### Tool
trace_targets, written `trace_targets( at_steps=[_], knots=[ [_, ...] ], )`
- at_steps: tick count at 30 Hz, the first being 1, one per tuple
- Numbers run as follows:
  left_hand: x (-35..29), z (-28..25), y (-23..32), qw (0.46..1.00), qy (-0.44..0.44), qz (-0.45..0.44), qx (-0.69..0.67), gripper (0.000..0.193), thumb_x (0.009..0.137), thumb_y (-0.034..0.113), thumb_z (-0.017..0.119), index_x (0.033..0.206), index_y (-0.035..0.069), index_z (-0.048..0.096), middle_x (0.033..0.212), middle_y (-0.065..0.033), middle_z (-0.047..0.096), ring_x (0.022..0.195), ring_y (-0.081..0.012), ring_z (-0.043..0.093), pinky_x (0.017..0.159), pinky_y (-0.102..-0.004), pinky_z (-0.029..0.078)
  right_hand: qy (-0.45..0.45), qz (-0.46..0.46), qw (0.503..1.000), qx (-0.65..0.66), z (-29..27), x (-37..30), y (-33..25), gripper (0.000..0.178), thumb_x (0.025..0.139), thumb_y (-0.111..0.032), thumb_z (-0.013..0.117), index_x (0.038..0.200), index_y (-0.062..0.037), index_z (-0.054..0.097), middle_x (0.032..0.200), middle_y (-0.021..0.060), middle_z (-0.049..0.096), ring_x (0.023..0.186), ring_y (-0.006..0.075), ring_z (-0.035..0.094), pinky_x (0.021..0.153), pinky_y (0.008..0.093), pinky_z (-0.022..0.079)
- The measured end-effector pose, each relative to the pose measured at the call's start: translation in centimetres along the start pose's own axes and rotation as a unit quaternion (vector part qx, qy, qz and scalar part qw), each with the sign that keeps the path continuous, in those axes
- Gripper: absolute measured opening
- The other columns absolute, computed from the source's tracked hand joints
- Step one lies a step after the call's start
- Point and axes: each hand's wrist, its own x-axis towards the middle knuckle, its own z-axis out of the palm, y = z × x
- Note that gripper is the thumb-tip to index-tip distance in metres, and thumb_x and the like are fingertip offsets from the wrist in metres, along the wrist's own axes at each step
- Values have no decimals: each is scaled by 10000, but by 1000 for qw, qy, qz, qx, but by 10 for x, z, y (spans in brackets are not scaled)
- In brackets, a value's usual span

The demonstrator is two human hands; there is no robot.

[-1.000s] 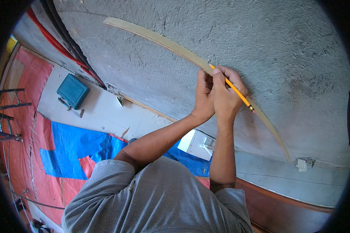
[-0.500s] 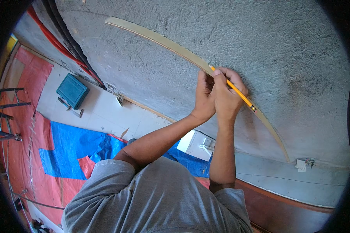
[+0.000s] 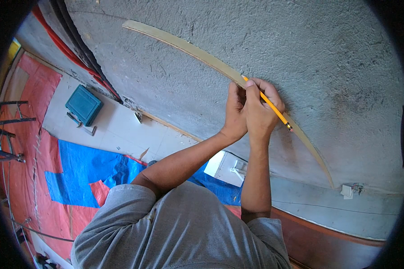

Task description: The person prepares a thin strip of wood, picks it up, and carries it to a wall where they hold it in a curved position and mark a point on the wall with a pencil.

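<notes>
My right hand (image 3: 260,114) pinches the yellow pencil (image 3: 267,102) against the long wooden strip (image 3: 202,53), which runs far-left to near-right across the grey wall (image 3: 300,45); my left hand (image 3: 234,112), touching it, presses the strip.

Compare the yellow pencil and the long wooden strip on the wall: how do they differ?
The yellow pencil is short, bright and thin; the wooden strip is long, pale and flat. The right hand grips the pencil, while the left hand presses on the strip. Both lie against the grey wall, and the pencil's tip meets the strip.
</notes>
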Motion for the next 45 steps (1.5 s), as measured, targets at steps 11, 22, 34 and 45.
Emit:
trace_targets(
  at_steps=[11,22,34,45],
  knots=[
    [1,-2,0,1000,7,2,14,383,953,76,610,1270,78,394,1122,-49,521,1024,-129,540,867,-283,485,-24,44,999,16,-4,-1,-7,114,866,-102,684,911,-4,720,805,68,720,730,128,656,670,293,524],
    [3,4,10,1000,21,-1,11,273,967,83,602,1161,72,411,1034,-51,547,947,-125,565,815,-286,493,1,-15,1000,-15,1,-1,-1,112,856,-109,687,907,-13,715,791,92,715,707,167,669,662,317,522],
    [2,-2,1,1000,1,-7,13,386,938,71,624,1249,77,396,1112,-43,513,1013,-129,541,846,-283,491,-17,-1,1000,17,-4,0,-2,107,862,-94,685,906,-1,711,808,75,726,729,133,669,675,292,530],
    [2,-2,2,999,2,2,34,398,945,96,622,1269,81,391,1093,-38,507,983,-119,539,831,-276,492,-4,11,1000,-19,1,0,-2,119,848,-114,694,896,-7,721,808,101,728,723,171,685,665,312,531]
  ],
)
